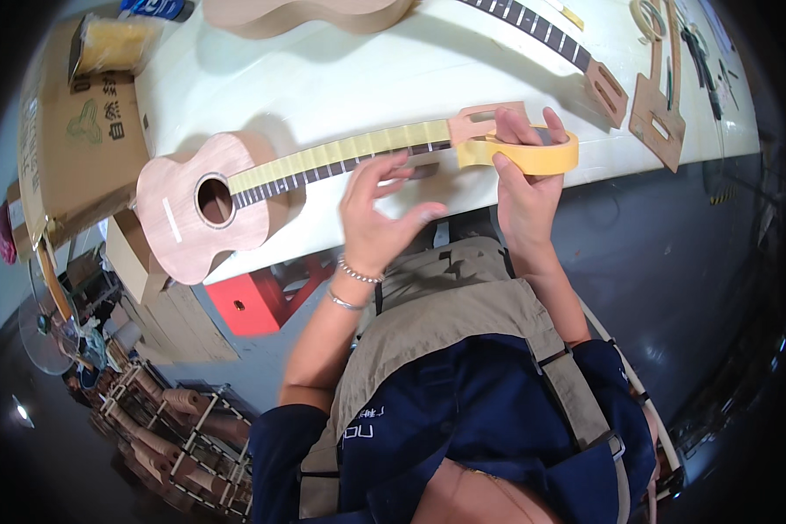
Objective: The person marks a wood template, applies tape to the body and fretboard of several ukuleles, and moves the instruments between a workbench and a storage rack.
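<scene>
A small unfinished wooden ukulele-like guitar (240,188) lies on the white table, its neck pointing right. Yellow masking tape (341,150) runs along the far side of the fretboard, leaving dark frets (297,180) bare on the near side. My left hand (374,214) hovers at the near edge of the neck, thumb and fingers spread, with nothing in it. Beside the headstock (476,127), my right hand (530,188) grips a roll of yellow masking tape (546,159), some fingers through its ring. A loose tape end points toward the neck.
Another guitar body (306,13) and a fretted neck (541,35) lie farther back. Wooden templates (659,118) and tools rest at the right. A cardboard box (83,131) stands left, a red stool (249,303) below the table edge, and a rack of wooden parts (179,437) lower left.
</scene>
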Action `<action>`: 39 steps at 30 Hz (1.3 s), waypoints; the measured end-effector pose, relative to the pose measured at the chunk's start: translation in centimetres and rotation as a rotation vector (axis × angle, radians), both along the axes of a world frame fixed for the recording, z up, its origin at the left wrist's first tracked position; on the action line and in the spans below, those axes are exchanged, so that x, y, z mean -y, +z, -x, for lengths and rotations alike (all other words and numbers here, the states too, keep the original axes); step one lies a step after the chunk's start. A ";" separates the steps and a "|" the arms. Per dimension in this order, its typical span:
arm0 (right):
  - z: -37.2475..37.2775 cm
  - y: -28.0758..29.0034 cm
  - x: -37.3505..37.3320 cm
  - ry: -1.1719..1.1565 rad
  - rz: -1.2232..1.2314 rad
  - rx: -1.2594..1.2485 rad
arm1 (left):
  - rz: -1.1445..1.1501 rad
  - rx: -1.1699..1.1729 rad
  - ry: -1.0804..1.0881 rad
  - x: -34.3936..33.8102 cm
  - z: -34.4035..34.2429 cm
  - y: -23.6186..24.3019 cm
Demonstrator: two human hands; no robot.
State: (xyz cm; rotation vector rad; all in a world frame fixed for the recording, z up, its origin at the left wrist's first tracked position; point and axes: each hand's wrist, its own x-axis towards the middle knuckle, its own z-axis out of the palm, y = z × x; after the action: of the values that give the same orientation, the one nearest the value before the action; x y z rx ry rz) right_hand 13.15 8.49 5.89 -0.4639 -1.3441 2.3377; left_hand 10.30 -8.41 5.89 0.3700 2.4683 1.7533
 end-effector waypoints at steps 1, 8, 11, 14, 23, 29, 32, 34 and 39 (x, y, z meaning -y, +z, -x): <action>-0.1 0.2 0.6 0.015 -0.016 -0.006 | -0.204 0.249 0.082 -1.2 -0.2 1.1; -1.9 1.8 1.8 0.173 0.802 -0.054 | -0.222 0.599 0.190 1.0 -0.7 1.6; -3.5 -0.5 -5.0 0.058 1.064 -0.298 | -0.028 0.183 0.342 9.9 -0.4 1.5; -2.0 -1.0 -7.1 0.010 0.808 -0.379 | 0.227 0.094 0.517 18.3 2.3 1.1; -0.1 -3.0 -6.8 0.090 -1.422 0.405 | 0.261 0.080 0.427 22.5 6.5 0.4; 0.1 -1.7 -5.5 0.057 -1.287 0.345 | 0.574 -0.156 0.449 17.2 3.6 -0.6; 0.1 -2.0 -5.7 0.059 -1.319 0.329 | 0.674 -0.211 0.397 14.5 3.8 0.2; 0.0 -2.1 -6.0 0.036 -1.327 0.294 | 0.432 -0.122 0.354 14.9 4.5 -0.7; -0.2 -2.1 -4.8 -0.041 -1.433 0.202 | 0.217 -0.033 0.362 20.8 5.5 -0.9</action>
State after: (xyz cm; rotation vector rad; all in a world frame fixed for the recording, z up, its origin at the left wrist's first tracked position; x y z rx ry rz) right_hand 13.30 13.30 3.78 -0.2164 -2.5423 0.8042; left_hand 4.75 -29.22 5.01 -0.0728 2.8551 1.5692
